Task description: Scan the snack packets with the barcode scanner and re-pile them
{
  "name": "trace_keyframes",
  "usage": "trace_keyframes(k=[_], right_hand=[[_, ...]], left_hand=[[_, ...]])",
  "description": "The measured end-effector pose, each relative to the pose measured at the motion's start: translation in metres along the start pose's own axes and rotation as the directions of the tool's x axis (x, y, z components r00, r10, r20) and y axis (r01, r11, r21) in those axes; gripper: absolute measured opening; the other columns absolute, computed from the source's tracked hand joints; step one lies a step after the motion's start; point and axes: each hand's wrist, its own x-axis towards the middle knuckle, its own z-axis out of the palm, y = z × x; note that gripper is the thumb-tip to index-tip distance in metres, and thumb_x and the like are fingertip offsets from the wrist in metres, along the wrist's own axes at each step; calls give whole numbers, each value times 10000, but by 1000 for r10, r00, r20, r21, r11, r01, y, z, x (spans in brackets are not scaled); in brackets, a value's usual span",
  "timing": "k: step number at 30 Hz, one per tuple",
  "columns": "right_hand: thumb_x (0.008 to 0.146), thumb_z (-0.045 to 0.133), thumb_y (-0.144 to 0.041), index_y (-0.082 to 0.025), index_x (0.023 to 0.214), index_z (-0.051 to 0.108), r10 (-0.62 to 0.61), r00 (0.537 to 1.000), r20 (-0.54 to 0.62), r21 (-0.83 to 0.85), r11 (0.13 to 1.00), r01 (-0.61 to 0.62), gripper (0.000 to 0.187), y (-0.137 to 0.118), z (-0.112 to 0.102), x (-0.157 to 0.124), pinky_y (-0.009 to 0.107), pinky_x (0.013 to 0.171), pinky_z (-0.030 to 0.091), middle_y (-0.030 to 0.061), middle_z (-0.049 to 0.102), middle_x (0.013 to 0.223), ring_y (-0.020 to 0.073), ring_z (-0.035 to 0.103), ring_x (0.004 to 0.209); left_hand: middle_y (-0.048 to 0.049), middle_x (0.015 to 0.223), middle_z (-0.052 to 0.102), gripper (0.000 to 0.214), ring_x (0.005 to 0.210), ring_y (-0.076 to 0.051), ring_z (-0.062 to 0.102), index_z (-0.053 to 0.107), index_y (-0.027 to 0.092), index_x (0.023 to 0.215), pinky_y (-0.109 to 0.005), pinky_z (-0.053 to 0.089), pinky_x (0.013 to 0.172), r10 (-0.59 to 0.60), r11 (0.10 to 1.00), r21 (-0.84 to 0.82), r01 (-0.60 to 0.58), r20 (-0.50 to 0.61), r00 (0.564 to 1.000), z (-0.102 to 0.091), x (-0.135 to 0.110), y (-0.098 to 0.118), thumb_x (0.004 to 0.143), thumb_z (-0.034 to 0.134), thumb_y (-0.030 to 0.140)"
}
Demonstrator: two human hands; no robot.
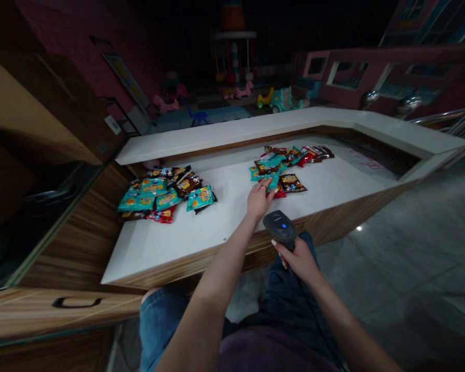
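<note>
Left hand (259, 202) | fingers (262, 187) spread, apparently touching snack packets (270, 168) | right hand (299, 260) curled round barcode scanner (280, 225)

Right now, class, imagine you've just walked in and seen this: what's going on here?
A person holds a handheld barcode scanner in their right hand, while their left hand touches a pile of colourful foil packets on a white counter. A second pile of packets lies further left on the same counter.

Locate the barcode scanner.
In the head view, the black barcode scanner is gripped in the right hand, over the edge of the white counter, just right of the left hand on the snack packets.
</note>
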Motion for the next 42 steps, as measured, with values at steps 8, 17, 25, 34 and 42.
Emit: trace_keyframes(k=[8, 17, 25, 34, 42], right_hand=[[758, 722, -574, -236, 789, 566, -12, 1000, 25, 41, 999, 11, 373, -3, 14, 4, 262, 406, 415, -45, 558, 453, 154, 526, 362], [763, 706, -544, -238, 800, 562, -36, 994, 101, -13, 999, 37, 340, -12, 31, 9, 251, 399, 419, -55, 551, 441, 160, 547, 356], [758, 723, -562, -241, 814, 561, -40, 999, 3, 8, 999, 40, 364, -13, 27, 15, 262, 391, 410, -55, 544, 428, 173, 547, 351], [788, 704, -559, -235, 785, 563, -63, 998, 17, -8, 998, 63, 354, -11, 26, 13, 255, 393, 406, -46, 539, 426, 160, 530, 344], [775, 710, -569, -232, 767, 570, -66, 998, 12, -16, 998, 66, 365, -8, 26, 13, 262, 414, 422, -39, 558, 458, 156, 535, 360]], left_hand=[[-37, 1051, 740, 349, 928, -187, 715, 617, 227, 1048, -331, 585, 889, -560, 625, -726, 287, -161, 812, -61, -48, -11, 891, 764, 502], [-43, 1044, 749, 358, 849, -162, 721, 607, 230, 1067, -368, 597, 900, -611, 417, -865, 278, -40, 791, -87, -69, -13, 886, 786, 481], [-41, 1157, 758, 300, 927, -163, 726, 609, 244, 1131, -361, 600, 899, -603, 380, -901, 209, -70, 795, -87, -68, -16, 938, 739, 434], [-62, 1134, 774, 271, 978, -152, 737, 653, 218, 1106, -280, 568, 900, -639, 384, -894, 232, -76, 765, -88, -66, -9, 955, 721, 433], [-60, 1185, 761, 427, 991, -190, 733, 648, 261, 1251, -324, 585, 881, -613, 486, -834, 261, -113, 782, -84, -68, -8, 924, 722, 525]])
